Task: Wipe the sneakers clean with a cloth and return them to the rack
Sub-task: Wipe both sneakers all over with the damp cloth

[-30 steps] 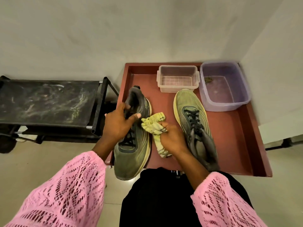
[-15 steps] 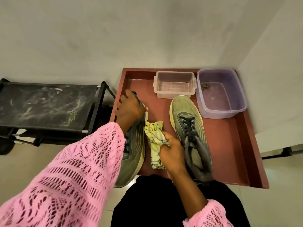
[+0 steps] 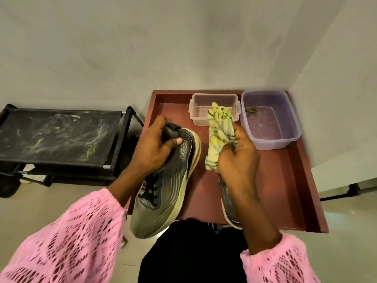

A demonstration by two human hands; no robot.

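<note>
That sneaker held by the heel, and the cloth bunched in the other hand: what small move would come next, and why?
Probably bring the cloth across onto the sneaker and start rubbing its side. The left hand grips the heel tab, steadying the shoe on the tray, while the right hand holds the cloth raised clear of it, not yet touching.
</note>
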